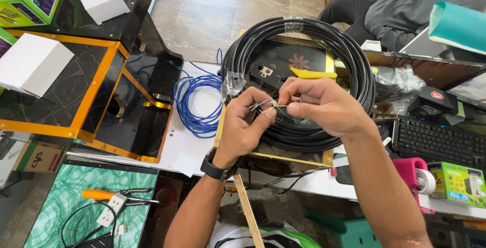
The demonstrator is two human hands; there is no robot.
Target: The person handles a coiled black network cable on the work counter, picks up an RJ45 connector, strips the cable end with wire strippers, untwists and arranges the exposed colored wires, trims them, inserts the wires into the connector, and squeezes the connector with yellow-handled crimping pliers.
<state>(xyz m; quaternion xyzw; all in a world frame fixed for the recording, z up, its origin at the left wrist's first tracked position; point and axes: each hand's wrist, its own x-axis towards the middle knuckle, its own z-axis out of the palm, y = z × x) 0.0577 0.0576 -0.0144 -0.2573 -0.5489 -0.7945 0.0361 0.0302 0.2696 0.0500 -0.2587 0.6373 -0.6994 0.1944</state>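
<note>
I saw both hands, left (246, 121) and right (316, 104), pinched shut on thin wires (267, 106), black cable coil (349, 60) just beyond.

a glossy black plastic-sheathed cable coil (304, 40) is lying beside matt blue wire (195, 101), resting on smooth white paper (177, 149).

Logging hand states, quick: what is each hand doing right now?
Left hand: closed, pinching the thin coloured wires.
Right hand: closed, pinching the same wires from the other side, above the black cable coil.
</note>
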